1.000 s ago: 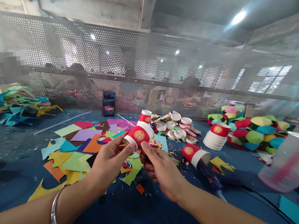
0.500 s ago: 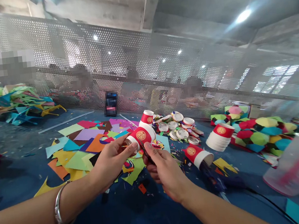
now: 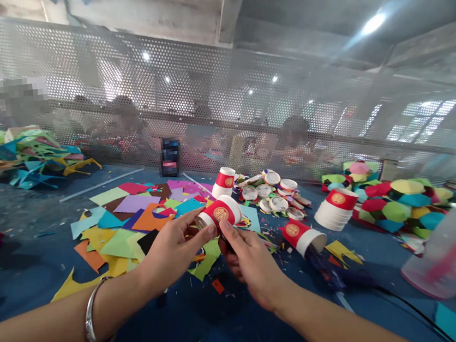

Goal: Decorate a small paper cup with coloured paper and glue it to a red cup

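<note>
My left hand (image 3: 174, 240) grips a red and white paper cup (image 3: 221, 212) by its end, thumb in front and fingers behind. The cup lies tilted on its side in the air, a gold emblem facing me. My right hand (image 3: 251, 256) is closed around a slim dark tool (image 3: 223, 236), held against the cup's lower side. Most of this tool is hidden by the fingers, so its kind is unclear. Just behind stands another paper cup (image 3: 224, 181), upside down on the table. Coloured paper scraps (image 3: 125, 229) lie beneath and left of my hands.
Cut cup bottoms (image 3: 278, 203) are heaped behind my right hand. To the right are a cup stack (image 3: 336, 208), a cup on a dark corded tool (image 3: 323, 261), a translucent bucket (image 3: 454, 255) and colourful paper shapes (image 3: 394, 204). A perforated metal screen (image 3: 203, 94) rises behind.
The held cup has turned slightly and shifted a little right. My right thumb now lies closer over its emblem, and the dark tool shows less against the cup.
</note>
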